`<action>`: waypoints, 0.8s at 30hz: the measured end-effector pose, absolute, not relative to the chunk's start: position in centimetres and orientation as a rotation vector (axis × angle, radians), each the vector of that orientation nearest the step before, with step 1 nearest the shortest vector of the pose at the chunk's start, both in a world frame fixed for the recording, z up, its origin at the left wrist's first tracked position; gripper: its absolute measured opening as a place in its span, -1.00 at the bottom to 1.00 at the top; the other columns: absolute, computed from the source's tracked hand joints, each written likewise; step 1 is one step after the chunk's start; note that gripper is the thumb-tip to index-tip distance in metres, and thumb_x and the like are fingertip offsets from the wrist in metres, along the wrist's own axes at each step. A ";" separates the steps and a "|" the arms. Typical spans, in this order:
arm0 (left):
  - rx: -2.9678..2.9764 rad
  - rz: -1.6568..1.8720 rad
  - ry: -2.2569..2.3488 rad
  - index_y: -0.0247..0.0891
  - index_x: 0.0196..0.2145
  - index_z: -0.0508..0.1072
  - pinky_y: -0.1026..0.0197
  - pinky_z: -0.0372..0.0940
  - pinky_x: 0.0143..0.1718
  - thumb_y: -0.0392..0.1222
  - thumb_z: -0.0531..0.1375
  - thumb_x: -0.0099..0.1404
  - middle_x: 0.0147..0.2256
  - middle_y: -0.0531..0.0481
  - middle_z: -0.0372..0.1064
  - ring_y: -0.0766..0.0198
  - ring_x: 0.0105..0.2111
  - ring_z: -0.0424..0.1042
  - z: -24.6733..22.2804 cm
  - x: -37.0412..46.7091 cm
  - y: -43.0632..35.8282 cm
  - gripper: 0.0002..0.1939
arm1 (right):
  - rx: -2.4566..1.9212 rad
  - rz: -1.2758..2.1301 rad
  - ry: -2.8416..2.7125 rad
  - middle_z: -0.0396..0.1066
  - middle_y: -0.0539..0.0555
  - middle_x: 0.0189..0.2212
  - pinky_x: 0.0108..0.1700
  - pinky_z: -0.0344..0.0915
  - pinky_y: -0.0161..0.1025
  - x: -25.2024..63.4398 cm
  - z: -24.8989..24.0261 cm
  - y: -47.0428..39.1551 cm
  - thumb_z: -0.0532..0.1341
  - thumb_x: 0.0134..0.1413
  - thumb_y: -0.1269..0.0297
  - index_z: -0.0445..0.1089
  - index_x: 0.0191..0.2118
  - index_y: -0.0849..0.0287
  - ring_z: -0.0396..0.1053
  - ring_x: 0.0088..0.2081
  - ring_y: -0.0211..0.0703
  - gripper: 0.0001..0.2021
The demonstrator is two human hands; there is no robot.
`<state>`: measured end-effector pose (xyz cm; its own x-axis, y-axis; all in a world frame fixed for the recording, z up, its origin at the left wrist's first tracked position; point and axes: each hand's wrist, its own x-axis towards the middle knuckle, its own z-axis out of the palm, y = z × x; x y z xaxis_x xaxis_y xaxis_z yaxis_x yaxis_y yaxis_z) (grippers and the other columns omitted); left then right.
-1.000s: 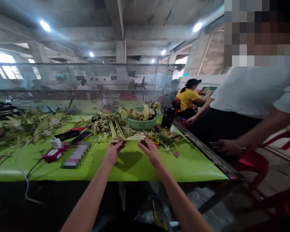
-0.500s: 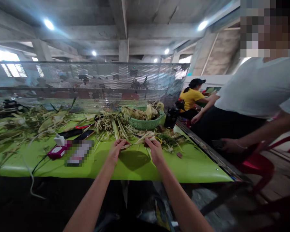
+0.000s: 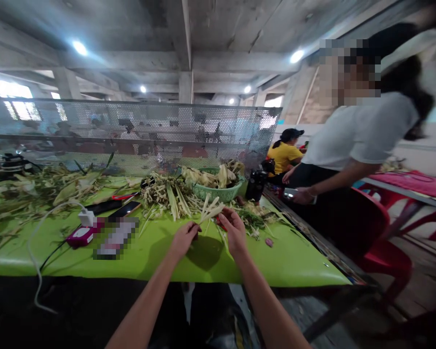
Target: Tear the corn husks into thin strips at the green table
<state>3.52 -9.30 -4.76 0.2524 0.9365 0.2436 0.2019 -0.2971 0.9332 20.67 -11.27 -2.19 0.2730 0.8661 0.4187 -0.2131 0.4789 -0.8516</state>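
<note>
Pale dry corn husk strips fan out between my two hands above the green table. My left hand is closed in a pinch at their lower end. My right hand grips the other end of the husk between thumb and fingers. Something small and red shows by the right thumb, too little to name. Just behind stands a green plastic basket filled with crumpled dry husks. A heap of husk strips lies to its left.
Loose husks cover the table's left side. A phone, a magenta power block with a white charger and cables lie front left. A black container stands right of the basket. A co-worker in white stands right, near a red chair.
My hands have come closer together, and the husk strips now stand raised and fanned between them. The co-worker in white has turned and shifted. The view has tilted slightly upward.
</note>
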 end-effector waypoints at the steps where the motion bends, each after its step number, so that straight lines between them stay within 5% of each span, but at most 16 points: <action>1: 1.670 1.125 1.060 -0.26 -0.44 0.43 0.26 0.08 -0.44 -0.02 0.08 0.21 -0.58 0.05 0.29 0.30 -0.53 0.24 -4.7 3.5 -9.4 -0.73 | -0.774 0.815 -1.043 0.41 0.03 -0.32 -0.27 0.30 -0.27 20.7 -2.2 -11.3 0.31 -0.06 0.14 0.40 -0.19 0.11 0.35 -0.32 -0.22 -0.71; 16: 1.202 1.332 0.964 -0.28 -0.48 0.44 0.27 0.10 -0.46 0.00 0.22 0.08 -0.61 0.03 0.33 0.34 -0.57 0.25 -4.7 4.8 -9.9 -0.74 | -0.845 0.781 -1.044 0.31 -0.06 -0.56 -0.38 0.22 -0.30 20.8 -2.4 -11.4 0.35 -0.11 0.14 0.42 -0.44 0.16 0.26 -0.50 -0.29 -0.80; 24: 0.947 1.458 0.880 -0.30 -0.50 0.39 0.29 0.12 -0.43 0.07 0.30 -0.02 -0.59 0.07 0.30 0.38 -0.54 0.24 -4.6 4.3 -9.6 -0.65 | -0.761 1.146 -1.433 0.52 0.10 -0.29 -0.10 0.26 -0.15 19.7 -1.8 -12.9 0.36 -0.12 0.17 0.43 -0.47 0.16 0.42 -0.21 -0.08 -0.82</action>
